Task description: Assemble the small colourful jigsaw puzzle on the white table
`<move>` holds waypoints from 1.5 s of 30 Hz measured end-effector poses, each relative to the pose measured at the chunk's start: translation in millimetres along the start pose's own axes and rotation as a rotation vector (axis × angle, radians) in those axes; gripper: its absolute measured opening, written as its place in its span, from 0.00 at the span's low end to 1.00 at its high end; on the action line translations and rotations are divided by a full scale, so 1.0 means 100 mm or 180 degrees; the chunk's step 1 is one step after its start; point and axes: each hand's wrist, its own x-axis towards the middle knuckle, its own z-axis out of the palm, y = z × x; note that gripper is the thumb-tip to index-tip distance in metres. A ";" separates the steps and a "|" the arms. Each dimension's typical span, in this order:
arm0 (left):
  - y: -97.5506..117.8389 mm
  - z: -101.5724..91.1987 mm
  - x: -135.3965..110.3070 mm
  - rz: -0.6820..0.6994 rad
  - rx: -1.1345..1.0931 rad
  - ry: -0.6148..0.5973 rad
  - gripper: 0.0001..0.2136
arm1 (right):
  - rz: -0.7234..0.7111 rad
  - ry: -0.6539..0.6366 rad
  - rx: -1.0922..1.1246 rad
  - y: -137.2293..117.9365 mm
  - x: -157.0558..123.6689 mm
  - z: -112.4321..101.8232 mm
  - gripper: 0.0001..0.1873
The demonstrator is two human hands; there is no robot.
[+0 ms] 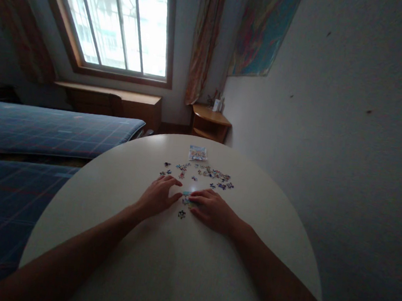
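Observation:
A small cluster of jigsaw puzzle pieces (185,199), pale blue along its top edge, lies on the white table between my hands. My right hand (212,210) covers the cluster's right side, its fingers and thumb closed about that part, which is partly hidden. To the left, my left hand (161,195) rests with fingers apart; its thumb tip is close to the cluster and nothing shows in its grasp. Just below the cluster is a separate dark-patterned puzzle piece (182,214). Beyond my hands, several loose puzzle pieces (215,173) are scattered.
A picture-printed packet (198,153) lies behind the loose pieces on the round white table (174,267). A bed with a blue plaid cover (45,129) stands left of the table. The wall (330,149) runs along the right; a wooden corner shelf (212,117) stands behind.

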 end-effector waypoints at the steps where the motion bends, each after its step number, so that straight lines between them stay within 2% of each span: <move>1: 0.01 0.02 -0.01 0.0020 0.0014 0.0019 0.14 | -0.0003 0.0006 0.0001 0.00 0.00 0.00 0.17; 10: 0.06 0.13 -0.04 0.0120 0.0096 -0.0050 0.18 | -0.0070 0.0061 0.0008 0.02 -0.01 0.02 0.18; 25: 0.07 0.12 -0.03 0.0031 0.0042 -0.0135 0.13 | -0.0044 0.0037 0.0007 -0.02 0.00 -0.01 0.17; 32: 0.00 0.16 -0.01 0.0027 0.0076 -0.0103 0.09 | -0.0026 0.0077 0.0034 0.00 -0.01 0.02 0.17; 40: -0.05 0.18 0.01 0.0147 0.0182 -0.0139 0.16 | -0.0050 0.0137 0.0060 0.00 -0.01 0.01 0.17; 45: -0.06 0.18 0.01 0.0138 0.0282 -0.0221 0.19 | 0.0233 0.0196 -0.0091 0.08 0.00 -0.02 0.17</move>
